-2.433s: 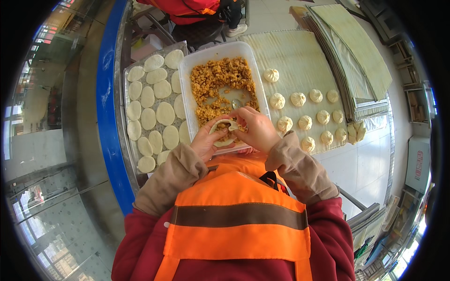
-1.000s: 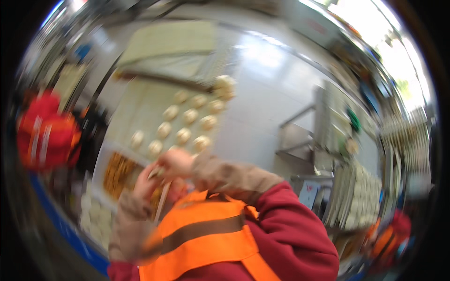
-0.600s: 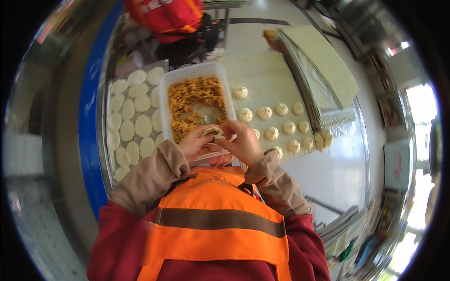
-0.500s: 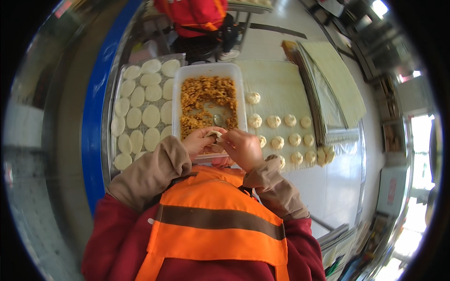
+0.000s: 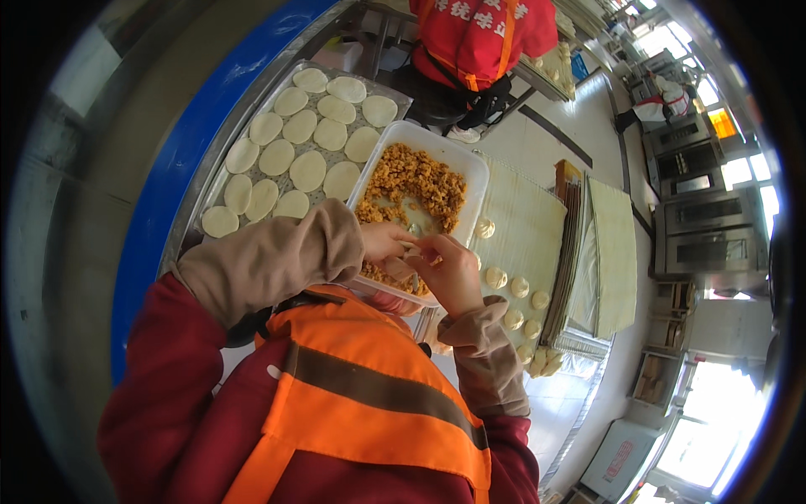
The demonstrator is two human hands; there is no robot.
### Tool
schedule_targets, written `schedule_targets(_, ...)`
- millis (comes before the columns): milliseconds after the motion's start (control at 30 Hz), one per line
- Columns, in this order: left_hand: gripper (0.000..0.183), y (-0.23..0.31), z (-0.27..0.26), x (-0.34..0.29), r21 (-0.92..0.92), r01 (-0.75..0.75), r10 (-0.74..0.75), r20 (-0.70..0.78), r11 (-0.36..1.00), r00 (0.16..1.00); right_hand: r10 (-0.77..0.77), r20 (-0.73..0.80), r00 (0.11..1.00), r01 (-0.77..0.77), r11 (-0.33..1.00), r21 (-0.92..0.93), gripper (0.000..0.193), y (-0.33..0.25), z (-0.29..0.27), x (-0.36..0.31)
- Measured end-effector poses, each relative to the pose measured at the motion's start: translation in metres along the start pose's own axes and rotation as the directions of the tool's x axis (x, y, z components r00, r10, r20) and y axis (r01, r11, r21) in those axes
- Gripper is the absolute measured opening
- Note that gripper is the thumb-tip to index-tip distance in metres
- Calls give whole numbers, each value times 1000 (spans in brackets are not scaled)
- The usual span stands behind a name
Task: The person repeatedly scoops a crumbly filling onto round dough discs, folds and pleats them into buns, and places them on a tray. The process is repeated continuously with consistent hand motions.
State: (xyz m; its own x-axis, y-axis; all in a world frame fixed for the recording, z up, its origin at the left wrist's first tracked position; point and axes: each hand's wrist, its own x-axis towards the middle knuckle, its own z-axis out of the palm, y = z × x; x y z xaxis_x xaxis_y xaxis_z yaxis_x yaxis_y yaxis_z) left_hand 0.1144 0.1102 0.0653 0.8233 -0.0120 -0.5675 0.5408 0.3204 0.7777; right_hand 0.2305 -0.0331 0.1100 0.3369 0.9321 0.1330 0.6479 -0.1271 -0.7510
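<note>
Over the near end of a white plastic tub (image 5: pixel 479 168), both of my hands meet around a small filled dough bun (image 5: pixel 409 247), mostly hidden by my fingers. My left hand (image 5: pixel 384 241) is closed around the bun from the left. The fingers of my right hand (image 5: pixel 453 273) pinch its upper edge. Inside the tub lies crumbly orange-brown filling (image 5: pixel 420 178), heaped at the far end. Part of a metal spoon (image 5: pixel 413 228) shows in the filling just beyond my hands.
Flat round dough wrappers (image 5: pixel 308 170) lie on a metal tray (image 5: pixel 388 91) to the left. Several pleated buns (image 5: pixel 496 278) sit on a pale mat (image 5: pixel 525 220) at right, beside stacked mats (image 5: pixel 611 252). A person in red (image 5: pixel 487 38) is beyond the tub; another person (image 5: pixel 663 101) is farther off.
My view has swung, so the table and tub now appear tilted clockwise and more of the room shows at right. Both hands stay together on the bun, with the right fingers shifted slightly.
</note>
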Motion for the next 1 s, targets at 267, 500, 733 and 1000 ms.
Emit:
schedule_targets(267, 42, 14, -6, 5, 660, -226, 280, 24, 717, 960, -169, -34, 985, 156, 958, -240, 21, -7, 3, 8)
schedule_targets(500, 41, 27, 5, -17, -514, -373, 328, -180, 773, 928, 258, -177, 950, -216, 949, 229, 16, -22, -13, 20)
schedule_targets(733, 47, 4, 37, -2, -601, -562, 225, -543, 569, 809, 72, -193, 978, -64, 997, 49, 17, -29, 2, 15)
schedule_targets(1000, 53, 1, 33, 8, -637, -560, 148, -581, 529, 801, 83, -145, 986, -71, 994, 85, 14, -23, 10, 20)
